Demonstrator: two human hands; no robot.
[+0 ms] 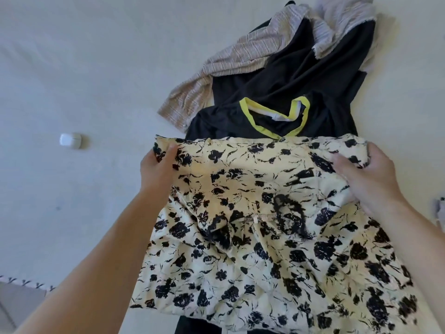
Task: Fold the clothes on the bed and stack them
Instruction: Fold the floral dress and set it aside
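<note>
Gripping the floral dress point(252, 213), your left hand point(157, 168) and right hand point(368, 179) pinch its top corners.
Bare bed point(84, 68) lies at 9 o'clock.

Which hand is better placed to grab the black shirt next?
Probably right: the right hand grips the floral garment nearer the black shirt's yellow collar; the left hand sits further off.

Bare forearms, dark-painted thumbnail point(175, 167)

Bed point(72, 68): lying under everything, pale.
Black garment point(289, 75): lying crumpled.
Beige striped cloth point(204, 85): lying beside.
Small white case point(71, 140): sitting apart.
</note>
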